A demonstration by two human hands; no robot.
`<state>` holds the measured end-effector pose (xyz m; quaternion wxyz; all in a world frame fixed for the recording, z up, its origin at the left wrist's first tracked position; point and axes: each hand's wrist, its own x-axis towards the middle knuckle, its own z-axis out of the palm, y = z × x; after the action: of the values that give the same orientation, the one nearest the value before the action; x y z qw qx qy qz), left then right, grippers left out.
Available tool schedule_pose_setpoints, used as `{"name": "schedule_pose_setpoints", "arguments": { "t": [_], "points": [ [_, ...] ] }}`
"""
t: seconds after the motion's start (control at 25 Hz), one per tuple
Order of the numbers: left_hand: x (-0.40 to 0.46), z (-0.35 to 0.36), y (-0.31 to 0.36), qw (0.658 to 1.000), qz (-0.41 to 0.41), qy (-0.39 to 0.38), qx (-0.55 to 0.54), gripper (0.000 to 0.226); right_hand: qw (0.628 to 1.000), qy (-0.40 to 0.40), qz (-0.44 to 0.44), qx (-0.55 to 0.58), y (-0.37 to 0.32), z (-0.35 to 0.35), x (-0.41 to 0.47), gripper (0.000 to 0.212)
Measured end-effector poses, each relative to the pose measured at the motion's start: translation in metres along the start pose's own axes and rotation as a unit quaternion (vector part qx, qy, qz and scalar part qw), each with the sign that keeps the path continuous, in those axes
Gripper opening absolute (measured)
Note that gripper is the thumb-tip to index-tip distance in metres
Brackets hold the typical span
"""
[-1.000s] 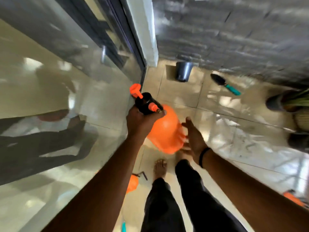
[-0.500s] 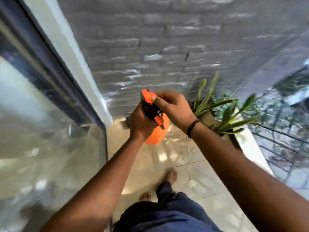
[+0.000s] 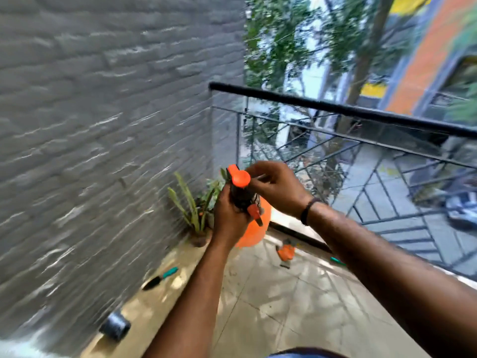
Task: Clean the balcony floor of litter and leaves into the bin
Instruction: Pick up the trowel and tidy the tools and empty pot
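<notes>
Left hand (image 3: pixel 228 215) grips the pressure sprayer (image 3: pixel 247 215); right hand (image 3: pixel 277 186) pinches its orange pump knob (image 3: pixel 240 178). A loosened grip could drop it onto the floor (image 3: pixel 296 306) below.

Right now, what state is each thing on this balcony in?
Orange sprayer bottle: held up off the floor.
Left hand: grips the sprayer's black neck.
Right hand: fingers pinch at the orange pump knob.
Trowel: lying flat by the wall.
Dark pot: tipped on its side.
Potted plant: upright.
</notes>
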<state>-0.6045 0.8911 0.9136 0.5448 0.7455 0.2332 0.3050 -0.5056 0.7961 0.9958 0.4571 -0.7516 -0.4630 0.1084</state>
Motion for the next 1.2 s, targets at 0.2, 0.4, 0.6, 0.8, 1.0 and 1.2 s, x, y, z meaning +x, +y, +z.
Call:
{"name": "schedule_pose_setpoints", "arguments": {
  "t": [0.2, 0.4, 0.6, 0.8, 1.0, 1.2],
  "points": [
    [-0.006, 0.119, 0.083, 0.992, 0.025, -0.111, -0.056, 0.024, 0.994, 0.095, -0.027, -0.037, 0.031, -0.121, -0.069, 0.027],
    [-0.049, 0.275, 0.123, 0.972, 0.028, -0.231, -0.023, 0.073, 0.969, 0.222, 0.015, -0.106, 0.090, -0.247, -0.171, 0.026],
    [-0.120, 0.418, 0.160, 0.938, 0.139, -0.317, -0.009, 0.034, 0.940, 0.274, 0.118, -0.164, 0.152, -0.341, -0.287, 0.049],
    [-0.166, 0.515, 0.166, 0.862, 0.135, -0.488, 0.007, 0.057, 0.918, 0.297, 0.196, -0.175, 0.191, -0.402, -0.386, 0.057],
    [-0.226, 0.640, 0.186, 0.708, 0.154, -0.689, 0.016, 0.050, 0.852, 0.345, 0.328, -0.216, 0.238, -0.467, -0.499, 0.046],
    [-0.247, 0.776, 0.189, 0.548, 0.270, -0.792, 0.016, 0.038, 0.831, 0.220, 0.429, -0.279, 0.279, -0.551, -0.573, 0.050]
  ]
}}
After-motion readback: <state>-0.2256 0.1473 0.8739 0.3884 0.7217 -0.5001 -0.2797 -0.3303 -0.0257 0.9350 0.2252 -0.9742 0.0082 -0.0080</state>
